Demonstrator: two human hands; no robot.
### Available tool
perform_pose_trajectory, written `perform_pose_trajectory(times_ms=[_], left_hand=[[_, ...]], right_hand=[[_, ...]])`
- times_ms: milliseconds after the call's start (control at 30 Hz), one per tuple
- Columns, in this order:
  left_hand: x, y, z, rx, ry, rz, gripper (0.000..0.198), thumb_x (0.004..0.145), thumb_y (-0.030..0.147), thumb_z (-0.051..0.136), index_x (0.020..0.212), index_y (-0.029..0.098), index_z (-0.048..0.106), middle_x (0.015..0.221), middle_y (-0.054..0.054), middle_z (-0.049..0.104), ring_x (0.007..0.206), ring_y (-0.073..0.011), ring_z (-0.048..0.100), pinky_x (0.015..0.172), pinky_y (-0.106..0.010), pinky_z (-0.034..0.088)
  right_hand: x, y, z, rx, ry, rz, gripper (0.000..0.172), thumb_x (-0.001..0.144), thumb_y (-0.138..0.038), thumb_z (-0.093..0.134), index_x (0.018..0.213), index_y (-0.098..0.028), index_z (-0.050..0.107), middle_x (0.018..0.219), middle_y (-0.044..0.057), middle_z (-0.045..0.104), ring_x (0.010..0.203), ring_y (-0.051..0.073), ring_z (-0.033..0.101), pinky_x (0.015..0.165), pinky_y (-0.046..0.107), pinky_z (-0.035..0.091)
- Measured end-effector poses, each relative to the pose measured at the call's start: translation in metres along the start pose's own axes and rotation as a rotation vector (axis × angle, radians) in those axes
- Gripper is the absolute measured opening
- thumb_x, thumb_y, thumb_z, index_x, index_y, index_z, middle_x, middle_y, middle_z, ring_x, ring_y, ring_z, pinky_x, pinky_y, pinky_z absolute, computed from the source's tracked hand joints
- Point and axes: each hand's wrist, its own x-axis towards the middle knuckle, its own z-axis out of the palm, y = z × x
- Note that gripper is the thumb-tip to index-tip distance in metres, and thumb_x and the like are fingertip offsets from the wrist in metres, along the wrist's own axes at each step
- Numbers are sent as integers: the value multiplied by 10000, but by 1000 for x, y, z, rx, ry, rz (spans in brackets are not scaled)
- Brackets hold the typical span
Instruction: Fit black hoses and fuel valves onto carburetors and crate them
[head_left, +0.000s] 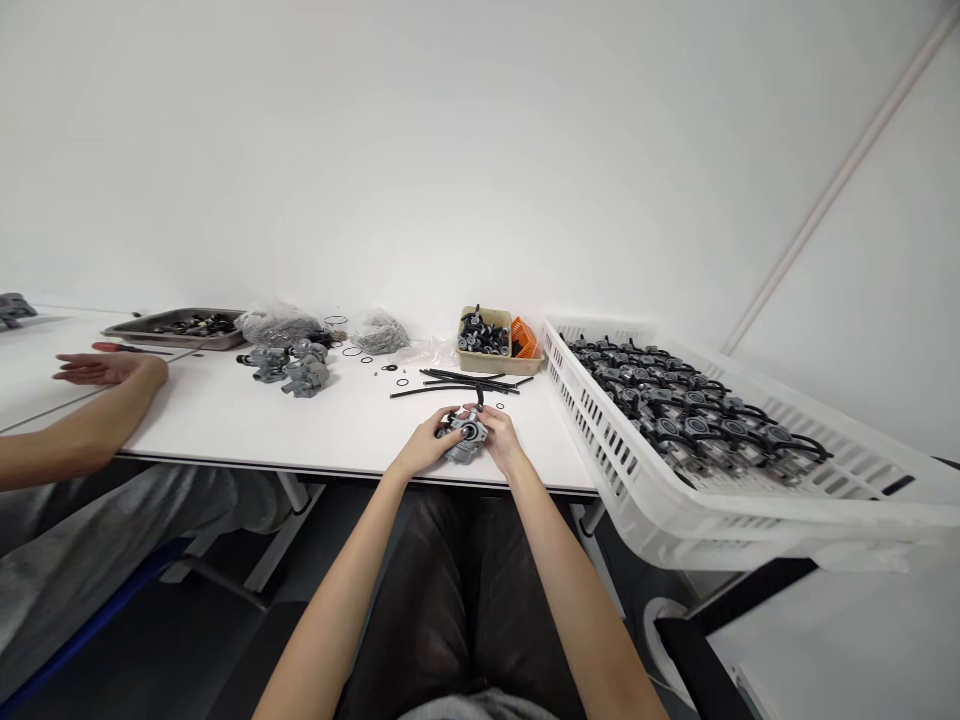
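Note:
A grey metal carburetor (466, 440) is held between my two hands close to the table's front edge. My left hand (430, 442) grips its left side, with the thumb over the face. On the other side, my right hand (498, 432) closes its fingers round the right and far side, by a short black hose (480, 397) that stands up from the body. Just beyond my hands lie several loose black rubber hoses (465, 384). A small black O-ring (500, 406) rests near my right hand.
At right stands a white crate (600, 450) with rows of carburetors. A beige bin (487, 364) of small parts and an orange basket (527, 338) sit behind. Further left are carburetors (304, 372), plastic bags (277, 325), a metal tray (135, 328) and a co-worker's hand (105, 368).

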Motion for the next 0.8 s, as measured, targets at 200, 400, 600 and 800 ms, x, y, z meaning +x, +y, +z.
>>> perform_pose_trajectory(times_ms=[200,400,600,800], left_hand=[[0,1,1,-2,0,-7,509,771,449,605,1199,184,536,1037,-86,673,923,-241,625,818,-364,487],[0,3,2,8,19,-1,487,764,459,607,1162,182,557,995,-75,679,840,-218,622,768,-339,484],[-2,2,2,39,45,-14,490,758,464,617,1161,191,561,986,-71,678,821,-213,613,776,-346,475],[-4,2,0,-11,41,-17,478,772,472,613,1165,205,565,1023,-78,663,831,-212,585,784,-346,454]], right_hand=[[-2,1,1,-37,22,-40,266,617,-395,773,772,-185,725,786,41,715,766,190,629,716,300,468],[-3,1,4,-61,57,-48,277,619,-418,778,732,-172,723,778,51,714,740,183,630,708,298,469],[-6,-1,7,-47,55,-21,274,644,-413,773,711,-154,715,745,53,703,706,181,629,695,302,472],[-13,-5,14,-21,106,49,294,634,-435,792,749,-174,718,798,58,707,743,202,636,709,322,490]])
